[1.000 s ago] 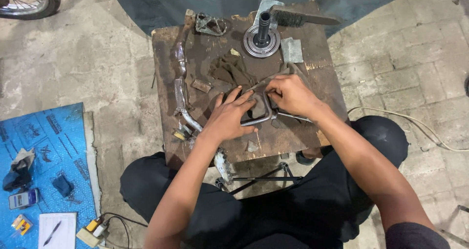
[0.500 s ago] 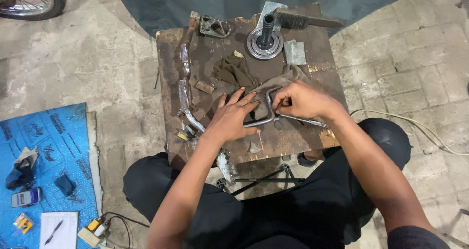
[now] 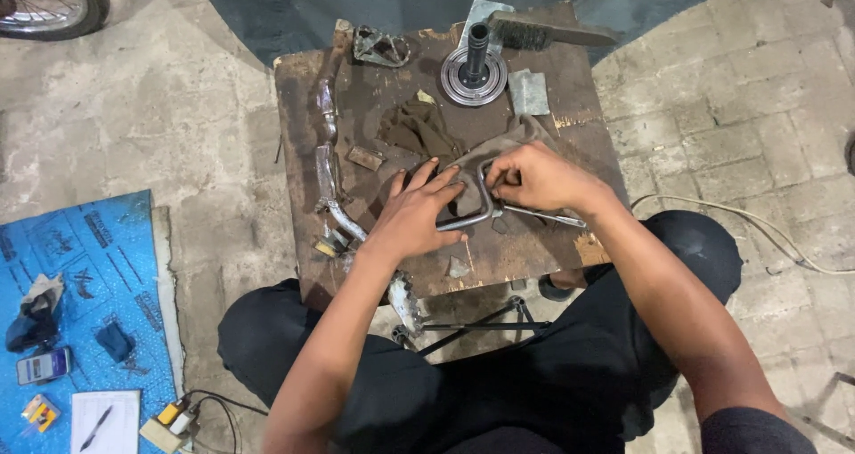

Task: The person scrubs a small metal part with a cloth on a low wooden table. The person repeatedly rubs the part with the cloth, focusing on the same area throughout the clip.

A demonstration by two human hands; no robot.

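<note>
Fingers of my left hand (image 3: 412,215) lie spread and flat, pressing the brown rag (image 3: 419,129) and the near bend of the bent rod (image 3: 481,206) down against the board (image 3: 303,116); they pin, they do not grip. Fingers of my right hand (image 3: 539,176) are curled and pinched onto the rod's upper corner, just across from my left fingertips, with a fold of rag apparently caught beneath them; whether the pads meet metal or cloth I cannot tell. The rod runs from under my left fingertips, up and around below my right knuckles, then out as a straight shaft past my right wrist. To do this step well, I judge: keep the left palm low and its load straight down so the rod cannot roll; work the right pinch in short strokes along the bend; keep cloth between pads and metal; keep the shaft flat on the board rather than levered up. Beyond my right fingers stand the hub (image 3: 475,69) with its upright spindle and, farther, the wire brush (image 3: 543,32); a small metal plate (image 3: 531,92) lies just past my right knuckles. Beyond my left fingers sits a footpeg (image 3: 381,46); outboard of my left thumb a long curved bar (image 3: 328,142) follows the board's edge. A slip risk, I judge, is the loose rag bunching under the left fingers.
</note>
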